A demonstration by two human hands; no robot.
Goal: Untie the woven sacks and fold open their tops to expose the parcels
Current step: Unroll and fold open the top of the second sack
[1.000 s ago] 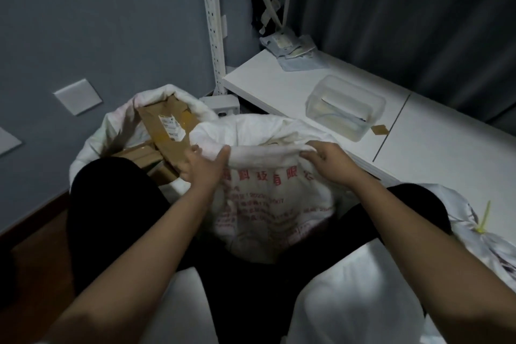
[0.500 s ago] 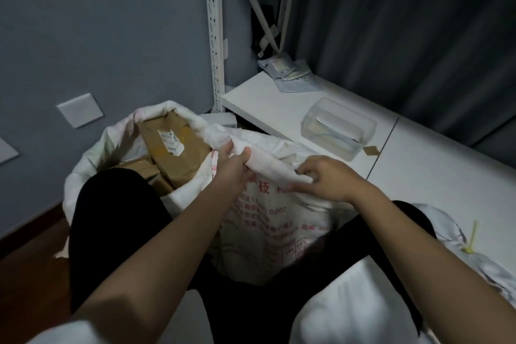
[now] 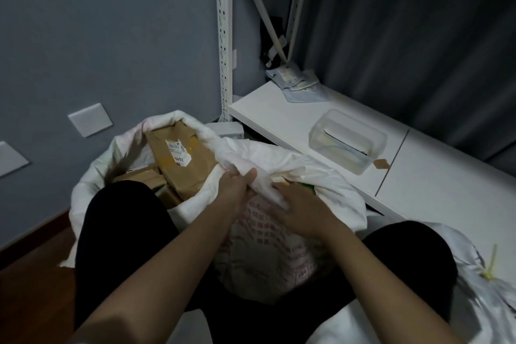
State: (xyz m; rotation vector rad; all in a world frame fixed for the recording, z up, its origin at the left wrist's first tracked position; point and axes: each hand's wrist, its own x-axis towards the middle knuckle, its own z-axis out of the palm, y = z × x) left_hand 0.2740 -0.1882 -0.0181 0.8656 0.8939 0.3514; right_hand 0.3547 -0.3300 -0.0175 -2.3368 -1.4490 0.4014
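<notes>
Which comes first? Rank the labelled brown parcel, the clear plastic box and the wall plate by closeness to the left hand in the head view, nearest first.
From the left hand:
1. Labelled brown parcel, just up-left of it in the open sack.
2. Clear plastic box, to the right on the white shelf.
3. Wall plate, far left on the grey wall.

1. The wall (image 3: 111, 36) on the left is grey-blue and plain.
2. Two pale plates (image 3: 90, 119) are fixed low on this wall, one of them cut by the left edge.
3. The floor (image 3: 30, 285) is dark reddish wood, with a dark skirting along the wall.
4. A white perforated upright (image 3: 224, 36) of a rack stands in the corner, with a slanted brace behind it.
5. A low white shelf (image 3: 418, 176) runs along the right side.
6. A dark grey curtain (image 3: 405, 36) hangs behind the shelf.
7. The light is dim.
</notes>
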